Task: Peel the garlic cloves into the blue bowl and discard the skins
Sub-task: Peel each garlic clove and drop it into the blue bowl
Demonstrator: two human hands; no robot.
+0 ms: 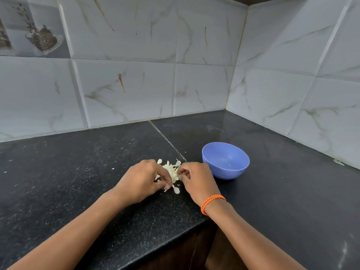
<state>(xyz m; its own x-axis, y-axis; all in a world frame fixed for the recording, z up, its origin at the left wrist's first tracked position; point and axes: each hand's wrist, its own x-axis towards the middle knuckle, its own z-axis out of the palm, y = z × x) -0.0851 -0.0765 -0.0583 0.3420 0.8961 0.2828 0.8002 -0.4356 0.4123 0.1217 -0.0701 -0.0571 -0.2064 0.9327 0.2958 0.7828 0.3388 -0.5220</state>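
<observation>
A small heap of pale garlic skins [171, 169] lies on the black counter, just left of the blue bowl [226, 160]. My left hand [144, 181] rests on the counter at the heap's left side, its curled fingers pinching skins. My right hand [194, 178] sits at the heap's right side, fingers curled and pinching skins too. A few loose flakes [176, 190] lie in front of the heap. The bowl stands upright and looks empty apart from tiny specks. Whether any clove is under the hands is hidden.
The black speckled counter [78, 172] forms an L-shaped corner against marble-pattern tiled walls [136, 84]. Its front edge [175, 236] cuts in below my wrists. An orange cord bracelet [212, 202] circles my right wrist.
</observation>
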